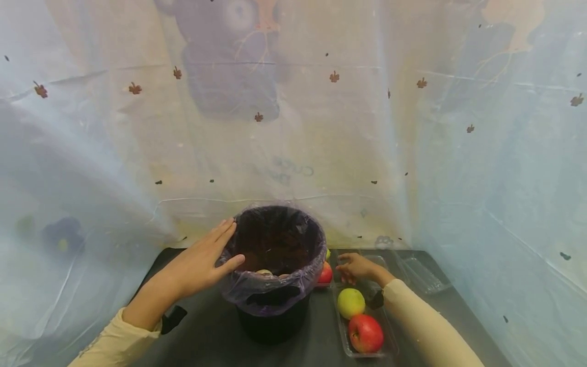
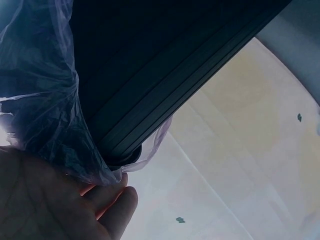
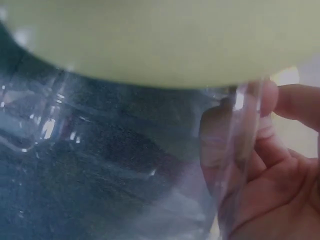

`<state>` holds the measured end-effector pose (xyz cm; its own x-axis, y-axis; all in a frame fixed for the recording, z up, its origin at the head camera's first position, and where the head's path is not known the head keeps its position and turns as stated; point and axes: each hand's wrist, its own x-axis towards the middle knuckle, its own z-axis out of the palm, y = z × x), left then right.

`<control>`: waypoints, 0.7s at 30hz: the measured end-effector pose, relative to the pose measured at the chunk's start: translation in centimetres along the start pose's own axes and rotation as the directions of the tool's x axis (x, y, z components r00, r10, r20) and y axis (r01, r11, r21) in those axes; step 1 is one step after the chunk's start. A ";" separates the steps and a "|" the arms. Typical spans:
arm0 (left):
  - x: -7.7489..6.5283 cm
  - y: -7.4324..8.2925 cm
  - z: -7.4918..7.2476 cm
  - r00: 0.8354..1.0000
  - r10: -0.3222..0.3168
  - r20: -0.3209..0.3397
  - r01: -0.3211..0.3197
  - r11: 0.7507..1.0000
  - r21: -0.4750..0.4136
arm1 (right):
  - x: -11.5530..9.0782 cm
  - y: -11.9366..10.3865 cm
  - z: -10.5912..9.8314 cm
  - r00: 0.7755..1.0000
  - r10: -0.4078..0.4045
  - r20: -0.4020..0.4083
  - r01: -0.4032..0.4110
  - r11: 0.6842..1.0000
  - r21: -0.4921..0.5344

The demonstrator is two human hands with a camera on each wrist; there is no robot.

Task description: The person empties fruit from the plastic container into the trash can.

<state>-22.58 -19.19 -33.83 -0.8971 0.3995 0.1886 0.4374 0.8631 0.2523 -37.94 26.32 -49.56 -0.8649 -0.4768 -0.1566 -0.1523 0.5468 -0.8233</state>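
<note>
A black bin lined with a translucent purple bag stands in the middle of the table. My left hand rests its extended fingers on the bag-covered left rim, thumb over the near side; the left wrist view shows its fingertips by the bag's edge. To the right lies a clear plastic tray holding a yellow-green apple and a red apple. My right hand is beyond them, its curled fingers pinching the tray's clear wall.
Another red apple shows partly behind the bin's right side, beside a sliver of yellow-green fruit. A second clear plastic container lies at the back right. Printed plastic sheeting encloses the black table.
</note>
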 end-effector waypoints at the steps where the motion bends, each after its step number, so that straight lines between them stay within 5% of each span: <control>1: 0.0 0.0 0.0 1.000 0.000 0.000 0.000 1.000 0.000 | 0.0 0.0 0.1 1.000 0.002 0.000 -0.002 1.000 0.006; 21: -0.1 0.1 -0.1 1.000 0.003 -0.012 -0.003 1.000 -0.020 | -0.3 0.7 0.8 0.995 -0.098 -0.029 0.099 0.995 0.035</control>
<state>-22.42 -19.13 -33.75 -0.8951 0.3982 0.2008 0.4413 0.8556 0.2706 -37.41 26.33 -50.49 -0.8593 -0.5079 -0.0598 -0.2202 0.4730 -0.8531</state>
